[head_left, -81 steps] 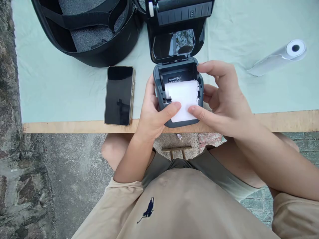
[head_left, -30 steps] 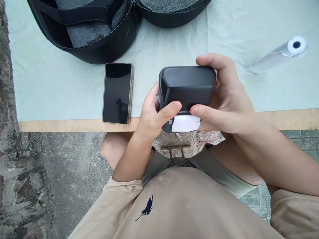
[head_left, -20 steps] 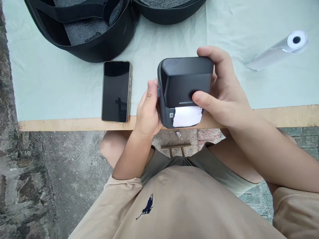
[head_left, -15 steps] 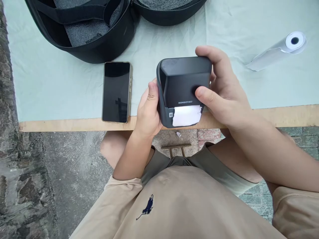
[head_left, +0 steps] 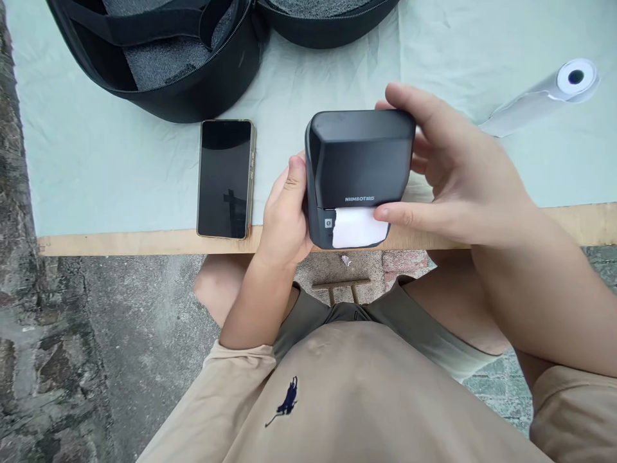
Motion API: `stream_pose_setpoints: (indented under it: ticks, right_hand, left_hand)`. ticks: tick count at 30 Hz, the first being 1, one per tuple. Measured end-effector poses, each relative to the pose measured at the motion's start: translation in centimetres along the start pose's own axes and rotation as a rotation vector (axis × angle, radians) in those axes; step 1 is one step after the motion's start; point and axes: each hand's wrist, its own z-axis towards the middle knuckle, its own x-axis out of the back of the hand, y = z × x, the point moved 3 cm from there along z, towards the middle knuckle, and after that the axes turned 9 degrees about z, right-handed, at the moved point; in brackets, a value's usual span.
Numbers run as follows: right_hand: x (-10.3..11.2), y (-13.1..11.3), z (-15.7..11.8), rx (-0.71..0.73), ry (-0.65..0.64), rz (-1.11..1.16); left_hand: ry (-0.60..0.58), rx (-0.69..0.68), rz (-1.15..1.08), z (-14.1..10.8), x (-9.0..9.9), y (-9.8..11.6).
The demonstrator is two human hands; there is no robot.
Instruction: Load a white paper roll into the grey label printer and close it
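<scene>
On the wooden table I see a pale cloth; on it lie a phone, an open case, a paper roll.

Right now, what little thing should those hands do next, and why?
Perhaps the right hand should pinch the white paper: its thumb lies over the paper's edge, the black NIIMBOT printer looks closed, and the left hand holds that printer's side.

Single head-worn view, facing forward and steeply down, close above the shirt, table edge across its middle
</scene>
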Motion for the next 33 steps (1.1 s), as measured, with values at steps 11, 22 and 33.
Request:
stream_pose_setpoints:
  ticks: [11, 22, 33]
  right_hand:
    - [0.5, -4.9, 1.8, 0.008, 0.439, -0.334]
    - [-0.5, -4.3, 2.2, 0.106, 0.04, -0.748]
    - [-1.0, -4.6, 2.2, -0.087, 0.002, -0.898]
  left_hand:
    - [-0.073, 0.014, -0.016, -0.4, -0.2, 0.5]
    - [-0.098, 0.023, 0.008, -0.4, -0.3, 0.9]
    - [-0.158, 0.009, -0.044, -0.4, -0.3, 0.8]
